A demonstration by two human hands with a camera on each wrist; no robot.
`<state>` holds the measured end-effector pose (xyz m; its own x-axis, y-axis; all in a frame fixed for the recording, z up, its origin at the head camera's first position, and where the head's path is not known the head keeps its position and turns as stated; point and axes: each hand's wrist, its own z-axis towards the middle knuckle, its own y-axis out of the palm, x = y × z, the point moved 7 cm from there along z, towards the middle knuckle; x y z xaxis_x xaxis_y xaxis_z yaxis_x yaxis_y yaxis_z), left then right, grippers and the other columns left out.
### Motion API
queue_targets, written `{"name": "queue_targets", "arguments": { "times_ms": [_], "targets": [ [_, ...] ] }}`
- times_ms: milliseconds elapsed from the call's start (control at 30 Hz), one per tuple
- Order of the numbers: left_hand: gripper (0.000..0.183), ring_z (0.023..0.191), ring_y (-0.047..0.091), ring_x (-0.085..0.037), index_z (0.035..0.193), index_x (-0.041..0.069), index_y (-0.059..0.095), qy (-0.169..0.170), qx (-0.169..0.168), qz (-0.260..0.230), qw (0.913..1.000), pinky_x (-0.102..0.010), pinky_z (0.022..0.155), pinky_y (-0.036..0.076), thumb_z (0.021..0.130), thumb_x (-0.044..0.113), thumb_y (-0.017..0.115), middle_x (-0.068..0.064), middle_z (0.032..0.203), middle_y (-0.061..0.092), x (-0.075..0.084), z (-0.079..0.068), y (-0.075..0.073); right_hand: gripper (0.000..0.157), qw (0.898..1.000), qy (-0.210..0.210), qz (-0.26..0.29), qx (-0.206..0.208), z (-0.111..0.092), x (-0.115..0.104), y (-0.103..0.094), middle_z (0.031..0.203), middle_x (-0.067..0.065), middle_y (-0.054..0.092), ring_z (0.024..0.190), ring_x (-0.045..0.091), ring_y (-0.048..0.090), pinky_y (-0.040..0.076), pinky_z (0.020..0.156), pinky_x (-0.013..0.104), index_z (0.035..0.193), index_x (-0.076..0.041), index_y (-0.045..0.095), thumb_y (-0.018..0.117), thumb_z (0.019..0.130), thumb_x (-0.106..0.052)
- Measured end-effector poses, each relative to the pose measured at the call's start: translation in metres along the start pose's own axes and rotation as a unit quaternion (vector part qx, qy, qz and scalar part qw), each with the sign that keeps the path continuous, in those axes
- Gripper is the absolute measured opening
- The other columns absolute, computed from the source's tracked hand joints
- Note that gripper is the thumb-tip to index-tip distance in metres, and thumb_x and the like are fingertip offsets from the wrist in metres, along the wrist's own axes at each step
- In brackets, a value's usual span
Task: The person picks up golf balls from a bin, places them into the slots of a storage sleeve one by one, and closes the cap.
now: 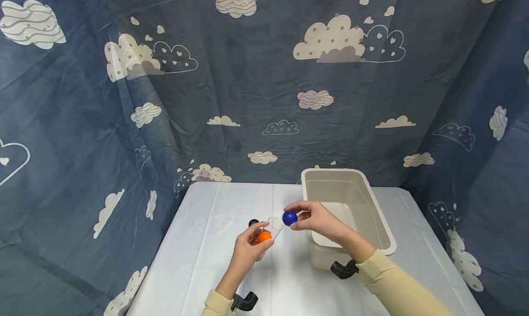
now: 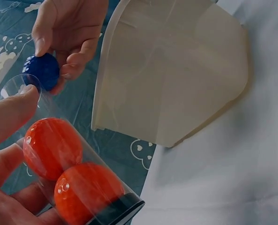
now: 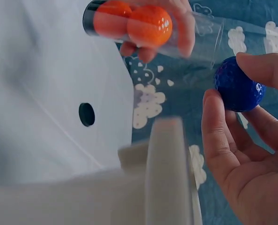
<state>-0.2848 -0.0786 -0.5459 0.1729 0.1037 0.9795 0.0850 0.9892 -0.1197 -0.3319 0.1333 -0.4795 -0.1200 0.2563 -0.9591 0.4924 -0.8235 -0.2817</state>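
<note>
My left hand [image 1: 248,248] grips a clear plastic tube [image 1: 274,225] that is tilted, its open end toward the right hand. Inside it two orange golf balls [image 2: 53,148] sit one on the other, down at the black closed end [image 2: 118,211]. Thumb and fingers of my right hand [image 1: 321,220] pinch a blue golf ball [image 1: 289,218]. That ball is right by the tube's open rim, outside the tube. A round black cap [image 3: 86,114] lies on the table, partly hidden behind the left hand in the head view.
A deep beige plastic bin [image 1: 382,219] stands on the right of the table, under and behind the right forearm. White cloth covers the table [image 1: 198,247]. Dark blue curtains [image 1: 256,77] with cloud prints hang behind and on both sides.
</note>
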Motion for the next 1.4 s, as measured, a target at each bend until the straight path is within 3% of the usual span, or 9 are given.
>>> {"name": "queue_targets", "arguments": {
  "times_ms": [233,433,633,867,1133,1400],
  "targets": [
    [0.048,0.101,0.064,-0.022,0.128,0.02,0.067,-0.004,-0.006,0.017,0.9998,-0.032,0.091,0.052,0.085,0.03,0.084,-0.003,0.111,0.069,-0.003,-0.001,0.002,0.046,0.999,-0.028,-0.024,0.0,0.001,-0.009,0.014,0.121,0.014,0.065,0.093,0.033,0.068,0.057,0.078,0.031,0.127,-0.007,0.067,0.082,0.083,-0.01],
    [0.047,0.099,0.064,-0.022,0.126,0.021,0.068,-0.014,-0.002,0.019,0.9997,-0.033,0.088,0.053,0.083,0.026,0.086,-0.005,0.112,0.069,-0.005,-0.003,0.003,0.045,0.999,-0.036,-0.035,-0.009,0.0,-0.009,0.022,0.119,0.012,0.066,0.093,0.033,0.068,0.057,0.079,0.032,0.126,-0.012,0.068,0.082,0.083,-0.011],
    [0.048,0.097,0.064,-0.023,0.126,0.017,0.066,-0.012,0.01,0.015,0.9998,-0.037,0.087,0.053,0.083,0.024,0.085,-0.005,0.108,0.069,-0.005,-0.005,0.001,0.044,0.998,-0.057,-0.017,-0.016,0.0,-0.009,0.028,0.115,0.013,0.067,0.096,0.035,0.068,0.057,0.081,0.034,0.127,-0.011,0.066,0.079,0.085,-0.008],
    [0.049,0.095,0.065,-0.02,0.123,0.021,0.068,-0.02,0.026,0.015,0.9994,-0.031,0.086,0.051,0.08,0.03,0.087,-0.002,0.104,0.071,-0.008,-0.006,-0.005,0.037,0.999,-0.048,0.013,0.019,0.0,-0.004,0.029,0.115,0.019,0.065,0.099,0.031,0.066,0.057,0.082,0.034,0.126,-0.006,0.066,0.074,0.09,-0.008],
    [0.047,0.098,0.065,-0.021,0.123,0.025,0.066,0.002,0.051,0.007,0.9987,-0.034,0.086,0.051,0.081,0.029,0.086,0.0,0.108,0.071,-0.007,-0.009,-0.015,0.035,0.995,-0.044,-0.053,0.066,-0.002,-0.005,0.036,0.11,0.009,0.067,0.095,0.026,0.068,0.058,0.078,0.033,0.124,-0.011,0.067,0.074,0.09,-0.011],
    [0.047,0.094,0.063,-0.024,0.126,0.016,0.065,-0.003,0.099,0.024,0.9948,-0.036,0.084,0.052,0.084,0.014,0.084,-0.007,0.105,0.07,0.002,-0.012,-0.03,0.043,0.984,-0.047,-0.147,0.088,-0.003,-0.006,0.059,0.113,0.005,0.065,0.092,0.02,0.066,0.056,0.07,0.03,0.127,-0.016,0.066,0.078,0.086,-0.013]
  ]
}}
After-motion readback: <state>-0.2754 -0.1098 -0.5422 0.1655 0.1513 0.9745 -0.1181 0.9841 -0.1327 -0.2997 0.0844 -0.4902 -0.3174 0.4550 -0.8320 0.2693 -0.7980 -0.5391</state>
